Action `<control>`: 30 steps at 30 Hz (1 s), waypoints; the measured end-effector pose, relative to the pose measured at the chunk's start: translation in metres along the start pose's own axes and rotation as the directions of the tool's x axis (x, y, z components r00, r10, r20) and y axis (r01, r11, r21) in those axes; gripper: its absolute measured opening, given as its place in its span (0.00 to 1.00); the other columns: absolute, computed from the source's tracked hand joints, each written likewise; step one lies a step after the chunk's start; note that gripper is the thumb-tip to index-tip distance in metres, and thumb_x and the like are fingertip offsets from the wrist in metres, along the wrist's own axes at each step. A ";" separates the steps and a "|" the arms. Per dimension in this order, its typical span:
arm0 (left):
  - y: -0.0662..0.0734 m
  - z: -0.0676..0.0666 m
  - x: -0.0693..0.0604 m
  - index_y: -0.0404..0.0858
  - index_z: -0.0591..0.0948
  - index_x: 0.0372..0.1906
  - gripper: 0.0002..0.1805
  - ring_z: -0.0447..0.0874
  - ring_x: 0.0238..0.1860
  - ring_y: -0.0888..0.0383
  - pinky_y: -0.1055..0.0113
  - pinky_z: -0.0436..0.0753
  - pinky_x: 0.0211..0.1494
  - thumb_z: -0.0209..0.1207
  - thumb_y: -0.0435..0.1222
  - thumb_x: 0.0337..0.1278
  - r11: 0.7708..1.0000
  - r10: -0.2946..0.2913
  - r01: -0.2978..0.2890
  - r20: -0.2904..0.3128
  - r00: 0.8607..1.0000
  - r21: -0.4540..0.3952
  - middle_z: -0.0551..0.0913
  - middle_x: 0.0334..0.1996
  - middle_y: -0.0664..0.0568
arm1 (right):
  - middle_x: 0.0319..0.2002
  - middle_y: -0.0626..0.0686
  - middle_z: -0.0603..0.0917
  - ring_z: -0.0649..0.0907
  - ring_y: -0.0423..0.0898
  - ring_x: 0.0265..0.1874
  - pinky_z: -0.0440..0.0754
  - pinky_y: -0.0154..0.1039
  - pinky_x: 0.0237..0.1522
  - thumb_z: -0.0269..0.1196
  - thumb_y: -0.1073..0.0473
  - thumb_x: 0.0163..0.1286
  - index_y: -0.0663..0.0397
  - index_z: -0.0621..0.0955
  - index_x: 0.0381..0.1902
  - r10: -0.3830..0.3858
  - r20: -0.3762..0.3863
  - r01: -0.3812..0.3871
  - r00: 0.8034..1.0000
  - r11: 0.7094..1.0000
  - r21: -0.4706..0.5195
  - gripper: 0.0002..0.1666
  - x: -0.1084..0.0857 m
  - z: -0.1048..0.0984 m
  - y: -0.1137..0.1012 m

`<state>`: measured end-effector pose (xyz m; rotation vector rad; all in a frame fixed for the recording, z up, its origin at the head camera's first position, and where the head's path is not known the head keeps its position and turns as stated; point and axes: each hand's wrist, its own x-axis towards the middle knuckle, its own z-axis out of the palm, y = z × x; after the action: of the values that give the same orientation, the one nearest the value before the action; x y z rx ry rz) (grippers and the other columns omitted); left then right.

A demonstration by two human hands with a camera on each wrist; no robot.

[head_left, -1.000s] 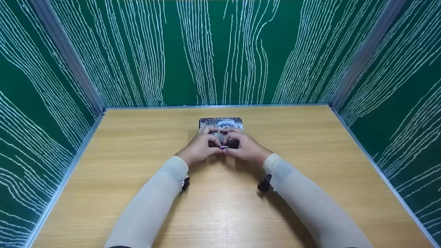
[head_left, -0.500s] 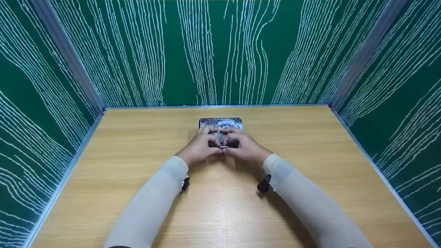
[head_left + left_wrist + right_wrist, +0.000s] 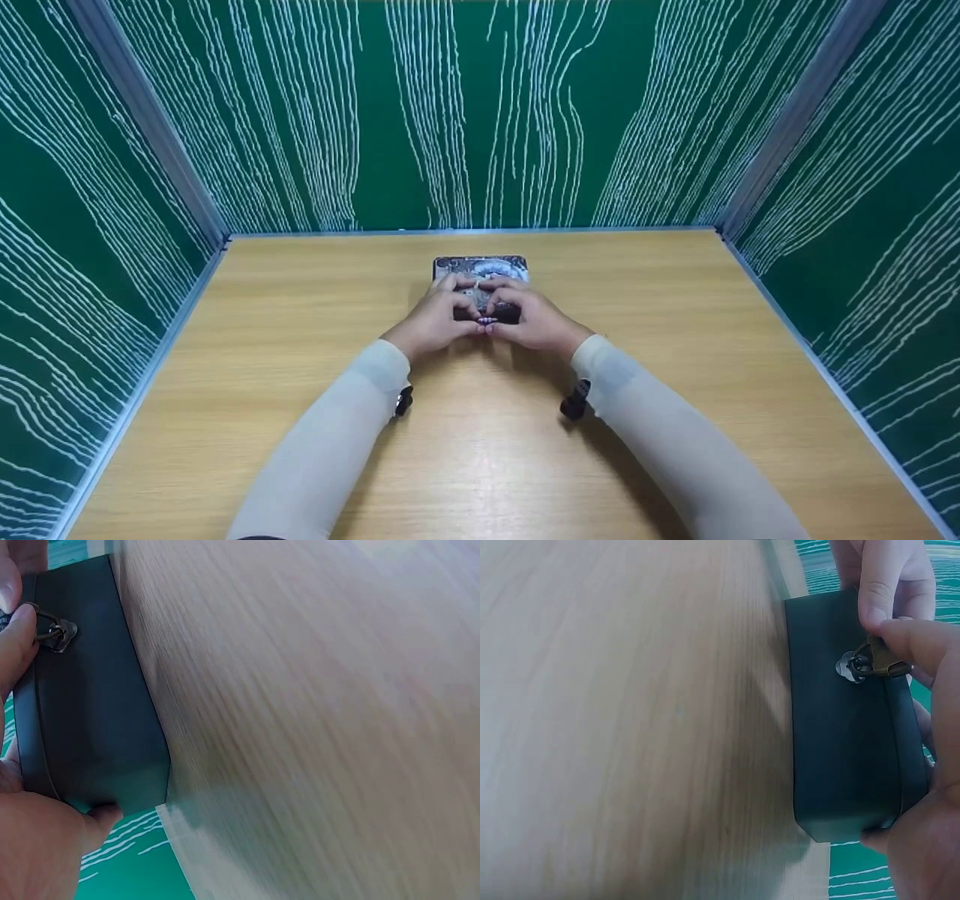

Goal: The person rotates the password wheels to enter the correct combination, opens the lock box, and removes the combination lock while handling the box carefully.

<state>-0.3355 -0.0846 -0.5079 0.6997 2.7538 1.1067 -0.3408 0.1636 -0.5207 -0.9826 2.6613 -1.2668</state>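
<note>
A small dark box with a patterned grey-and-white lid stands on the table, its plain black front seen in both wrist views. On that front sits a bronze-coloured metal clasp, hooked by a loop to a small plate. My left hand holds the box's left side, thumb and forefinger at the clasp. From the right side my right hand does likewise, its thumb and forefinger also pinching there. Other fingers of both hands rest over the lid. The fingertips partly hide the clasp.
The wooden table ends at a metal-edged back border. Green walls with white wavy lines rise behind and on both sides. Dark wrist devices hang beneath the pale sleeves.
</note>
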 end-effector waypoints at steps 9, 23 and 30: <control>-0.001 0.001 0.001 0.47 0.92 0.36 0.08 0.58 0.89 0.43 0.43 0.56 0.95 0.80 0.43 0.67 1.000 0.024 -0.024 -0.009 1.000 -0.015 0.71 0.82 0.49 | 0.82 0.57 0.78 0.73 0.65 0.85 0.63 0.67 0.89 0.79 0.59 0.72 0.48 0.88 0.46 -0.026 -0.008 0.026 1.000 1.000 -0.003 0.09 0.000 -0.001 -0.003; 0.000 0.001 0.001 0.49 0.91 0.36 0.08 0.58 0.90 0.43 0.42 0.55 0.95 0.80 0.44 0.68 1.000 0.008 -0.008 -0.004 1.000 -0.011 0.70 0.83 0.52 | 0.83 0.54 0.77 0.71 0.65 0.86 0.60 0.69 0.90 0.78 0.55 0.72 0.47 0.88 0.48 0.010 0.010 -0.010 1.000 1.000 0.001 0.11 0.000 -0.003 -0.004; -0.001 0.001 0.000 0.49 0.92 0.37 0.07 0.57 0.90 0.43 0.40 0.55 0.95 0.80 0.44 0.67 1.000 0.001 -0.001 -0.001 1.000 -0.014 0.70 0.83 0.52 | 0.83 0.54 0.77 0.70 0.64 0.86 0.57 0.69 0.91 0.79 0.58 0.71 0.46 0.87 0.48 -0.001 0.010 0.000 1.000 1.000 0.014 0.12 -0.001 -0.002 -0.001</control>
<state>-0.3358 -0.0846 -0.5096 0.6983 2.7443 1.1260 -0.3401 0.1648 -0.5189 -0.9853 2.6415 -1.2751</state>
